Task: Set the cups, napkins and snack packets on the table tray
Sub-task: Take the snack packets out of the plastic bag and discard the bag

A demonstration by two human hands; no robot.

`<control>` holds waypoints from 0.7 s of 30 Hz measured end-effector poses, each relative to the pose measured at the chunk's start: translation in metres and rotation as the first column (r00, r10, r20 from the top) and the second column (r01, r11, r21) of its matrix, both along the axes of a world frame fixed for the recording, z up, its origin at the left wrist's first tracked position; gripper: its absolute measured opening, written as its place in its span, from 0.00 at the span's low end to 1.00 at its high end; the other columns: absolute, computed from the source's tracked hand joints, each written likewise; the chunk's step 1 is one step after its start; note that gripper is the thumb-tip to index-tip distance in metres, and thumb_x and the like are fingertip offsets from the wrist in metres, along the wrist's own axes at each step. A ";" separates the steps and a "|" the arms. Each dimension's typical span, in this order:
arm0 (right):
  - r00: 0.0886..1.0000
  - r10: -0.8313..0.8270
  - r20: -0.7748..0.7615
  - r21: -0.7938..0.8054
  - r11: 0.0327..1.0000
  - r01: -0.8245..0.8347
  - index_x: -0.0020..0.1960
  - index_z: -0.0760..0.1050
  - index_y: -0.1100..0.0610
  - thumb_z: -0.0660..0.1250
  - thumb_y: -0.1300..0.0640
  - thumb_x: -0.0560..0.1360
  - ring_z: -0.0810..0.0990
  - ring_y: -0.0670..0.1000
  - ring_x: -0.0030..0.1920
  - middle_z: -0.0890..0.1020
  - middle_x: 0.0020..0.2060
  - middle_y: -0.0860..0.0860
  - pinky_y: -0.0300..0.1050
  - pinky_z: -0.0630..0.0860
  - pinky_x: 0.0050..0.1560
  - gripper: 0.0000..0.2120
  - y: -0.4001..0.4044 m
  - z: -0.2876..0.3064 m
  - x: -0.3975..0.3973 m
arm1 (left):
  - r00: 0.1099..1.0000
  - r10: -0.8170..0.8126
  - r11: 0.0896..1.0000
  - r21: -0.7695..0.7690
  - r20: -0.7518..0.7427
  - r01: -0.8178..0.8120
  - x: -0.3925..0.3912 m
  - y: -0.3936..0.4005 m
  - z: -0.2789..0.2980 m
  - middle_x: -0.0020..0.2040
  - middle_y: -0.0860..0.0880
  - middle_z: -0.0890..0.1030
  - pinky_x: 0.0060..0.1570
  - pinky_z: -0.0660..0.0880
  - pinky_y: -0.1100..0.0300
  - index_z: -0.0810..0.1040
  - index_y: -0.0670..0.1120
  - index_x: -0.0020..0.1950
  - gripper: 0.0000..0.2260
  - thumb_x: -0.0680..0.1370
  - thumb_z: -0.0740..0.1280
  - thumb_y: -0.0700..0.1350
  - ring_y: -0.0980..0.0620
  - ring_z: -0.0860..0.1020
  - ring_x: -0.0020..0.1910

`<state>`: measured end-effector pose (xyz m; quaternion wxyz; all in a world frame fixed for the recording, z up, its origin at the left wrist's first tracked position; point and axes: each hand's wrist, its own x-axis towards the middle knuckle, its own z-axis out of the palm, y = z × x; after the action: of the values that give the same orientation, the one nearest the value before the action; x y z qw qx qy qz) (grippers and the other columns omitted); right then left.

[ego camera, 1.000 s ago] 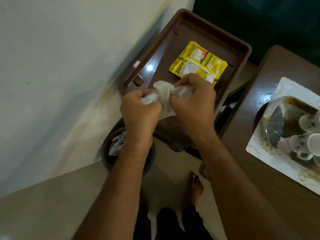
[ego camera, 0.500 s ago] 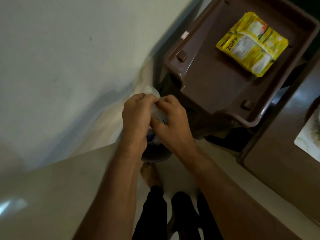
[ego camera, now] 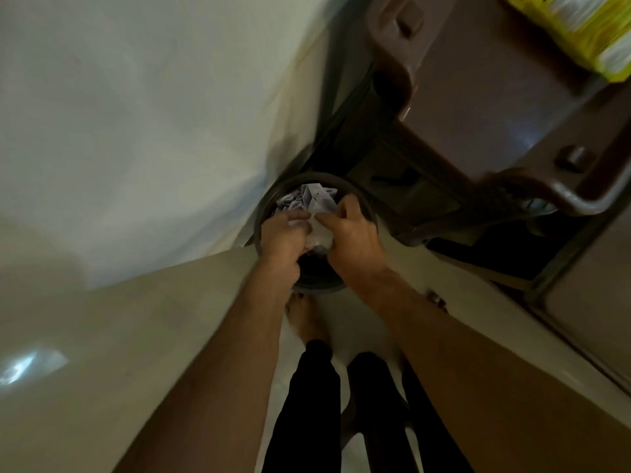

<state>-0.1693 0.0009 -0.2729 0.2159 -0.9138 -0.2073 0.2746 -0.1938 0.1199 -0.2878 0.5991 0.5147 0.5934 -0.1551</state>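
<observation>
My left hand (ego camera: 281, 238) and my right hand (ego camera: 351, 237) are side by side over a round dark bin (ego camera: 317, 285) on the floor. Both pinch a crumpled white tissue (ego camera: 319, 235) between them, just above the bin's mouth. The brown table tray (ego camera: 505, 107) fills the upper right, seen from close. Yellow snack packets (ego camera: 580, 29) lie in it at the top right corner, blurred and partly cut off. No cups are in view.
White crumpled paper (ego camera: 314, 198) lies inside the bin. A pale wall (ego camera: 136, 114) runs along the left. The tray's dark stand (ego camera: 409, 199) is right behind the bin. My bare feet and dark trouser legs (ego camera: 307, 404) stand just below it.
Both hands have carried the crumpled tissue from above the tray down to the floor bin. The view has dipped, so the tray has slid toward the upper right.
</observation>
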 end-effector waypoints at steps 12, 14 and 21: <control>0.984 0.127 -0.126 -0.323 0.932 -0.162 0.74 0.67 0.59 0.64 0.60 0.81 0.75 0.62 0.66 0.66 0.72 0.61 0.54 0.79 0.63 0.22 -0.015 -0.099 -0.018 | 0.735 -0.677 0.711 0.283 0.031 0.643 -0.041 -0.027 -0.088 0.68 0.42 0.80 0.62 0.69 0.67 0.75 0.41 0.72 0.21 0.80 0.65 0.31 0.44 0.76 0.69; 0.964 0.188 -0.189 -0.323 0.915 -0.241 0.77 0.62 0.61 0.65 0.58 0.80 0.70 0.61 0.71 0.68 0.73 0.60 0.53 0.76 0.67 0.28 -0.015 -0.103 -0.016 | 0.679 -0.734 0.663 0.236 0.018 0.711 -0.042 -0.029 -0.091 0.71 0.39 0.75 0.69 0.69 0.59 0.70 0.39 0.74 0.27 0.75 0.63 0.27 0.41 0.72 0.73; 0.947 0.316 -0.057 -0.341 0.885 -0.316 0.78 0.59 0.62 0.56 0.50 0.83 0.63 0.60 0.76 0.67 0.75 0.61 0.54 0.68 0.73 0.27 -0.023 -0.083 -0.008 | 0.501 -0.856 0.402 0.443 -0.129 0.801 -0.034 -0.033 -0.066 0.76 0.37 0.69 0.78 0.64 0.51 0.63 0.37 0.80 0.27 0.81 0.64 0.37 0.40 0.67 0.77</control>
<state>-0.1771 -0.0219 -0.3563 0.0042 -0.8915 -0.3018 0.3379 -0.2274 0.0872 -0.3538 0.3404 0.8712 0.2405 -0.2595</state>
